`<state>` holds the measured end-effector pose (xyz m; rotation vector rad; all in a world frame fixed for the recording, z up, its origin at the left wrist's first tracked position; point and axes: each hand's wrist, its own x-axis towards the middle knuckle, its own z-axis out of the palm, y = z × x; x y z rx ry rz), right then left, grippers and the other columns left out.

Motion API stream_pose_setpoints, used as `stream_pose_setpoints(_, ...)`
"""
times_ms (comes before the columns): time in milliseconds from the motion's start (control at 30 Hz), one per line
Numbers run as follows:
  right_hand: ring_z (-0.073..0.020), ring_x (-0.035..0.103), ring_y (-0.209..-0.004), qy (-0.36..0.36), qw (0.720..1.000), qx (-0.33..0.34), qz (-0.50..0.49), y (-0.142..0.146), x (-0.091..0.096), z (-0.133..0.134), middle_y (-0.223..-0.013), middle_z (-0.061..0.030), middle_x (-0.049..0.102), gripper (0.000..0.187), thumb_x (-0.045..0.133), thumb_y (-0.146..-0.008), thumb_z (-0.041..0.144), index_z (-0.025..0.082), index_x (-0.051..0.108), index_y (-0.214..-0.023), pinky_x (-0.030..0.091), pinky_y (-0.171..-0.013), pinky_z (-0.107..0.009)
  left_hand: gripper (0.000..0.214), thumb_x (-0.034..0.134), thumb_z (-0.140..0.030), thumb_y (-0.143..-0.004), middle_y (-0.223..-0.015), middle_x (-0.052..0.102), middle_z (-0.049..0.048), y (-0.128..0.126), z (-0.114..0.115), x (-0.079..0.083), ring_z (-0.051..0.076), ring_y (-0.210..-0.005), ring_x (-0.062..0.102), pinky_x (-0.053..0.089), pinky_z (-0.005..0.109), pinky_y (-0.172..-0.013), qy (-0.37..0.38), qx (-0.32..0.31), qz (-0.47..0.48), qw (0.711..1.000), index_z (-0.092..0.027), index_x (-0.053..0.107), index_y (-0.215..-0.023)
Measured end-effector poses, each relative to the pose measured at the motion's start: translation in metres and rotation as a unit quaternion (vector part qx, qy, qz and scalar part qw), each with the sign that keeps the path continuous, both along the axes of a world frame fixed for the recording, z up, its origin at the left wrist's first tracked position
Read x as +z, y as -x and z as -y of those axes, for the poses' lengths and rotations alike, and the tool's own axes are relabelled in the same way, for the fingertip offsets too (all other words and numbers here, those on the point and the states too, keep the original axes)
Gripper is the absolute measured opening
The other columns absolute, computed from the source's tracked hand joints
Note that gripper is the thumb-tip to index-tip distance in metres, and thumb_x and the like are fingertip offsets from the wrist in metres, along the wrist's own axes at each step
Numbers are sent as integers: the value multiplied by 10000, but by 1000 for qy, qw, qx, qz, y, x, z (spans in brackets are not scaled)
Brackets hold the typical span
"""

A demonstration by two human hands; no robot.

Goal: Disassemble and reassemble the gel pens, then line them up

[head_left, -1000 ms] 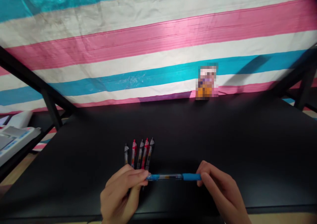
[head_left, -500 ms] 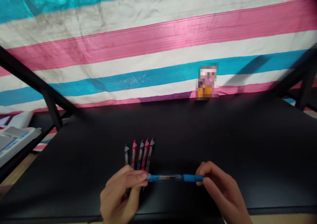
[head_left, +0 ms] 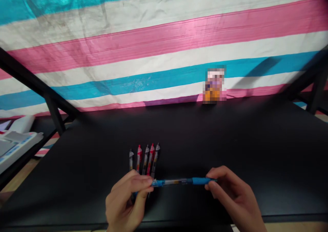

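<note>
A clear-barrelled blue pen [head_left: 176, 181] is held level just above the black table, between my two hands. My left hand [head_left: 128, 199] pinches its left end between thumb and fingers, hiding that end. At the other end, my right hand [head_left: 232, 194] has thumb and fingertips closed on the tip beyond the blue grip. Behind my left hand lie several pens side by side, among them a red pen [head_left: 138, 158] and a black pen [head_left: 131, 160]; my left hand covers their lower parts. A small bit of blue shows beneath my left fingers, and I cannot tell what it belongs to.
The black table [head_left: 256, 139] stretches back to a striped plastic sheet [head_left: 153, 54]. Dark metal struts [head_left: 55, 112] slant up at both sides. A blurred-out object [head_left: 214, 85] stands at the back. Past the left edge sits a white device [head_left: 17, 146].
The pen has shifted slightly right and its right end has risen a little. My right hand has moved right and slightly up with it; my left hand has barely moved.
</note>
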<state>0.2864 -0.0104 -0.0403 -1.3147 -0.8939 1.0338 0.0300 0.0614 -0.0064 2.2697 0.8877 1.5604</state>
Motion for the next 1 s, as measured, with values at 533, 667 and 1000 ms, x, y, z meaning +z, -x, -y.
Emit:
stream_pose_setpoints(533,-97,518,-678,-75,969,-87,-221,-7,0,-2,-805,13,589,196,900,-851,346,232,743,-876,452,-599,-195,226,670,22,-840,-742,749,15,5,0,0,164,-674,719,603,264,-629,31,27,38,998,-173,748,-924)
stream_pose_setpoints(667,-109,510,-687,-89,970,-74,-212,-9,-2,-2,-782,13,562,185,872,-879,372,236,746,-886,449,-588,-198,221,678,18,-829,-723,749,14,5,0,1,170,-651,717,615,278,-627,18,35,34,999,-175,748,-910)
stream_pose_setpoints(1000,-136,501,-662,-84,977,-60,-185,-12,-5,0,-797,-3,553,147,819,-924,373,254,737,-894,441,-574,-254,209,672,8,-848,-721,746,15,4,0,3,167,-649,721,607,262,-591,32,23,32,999,-176,747,-914)
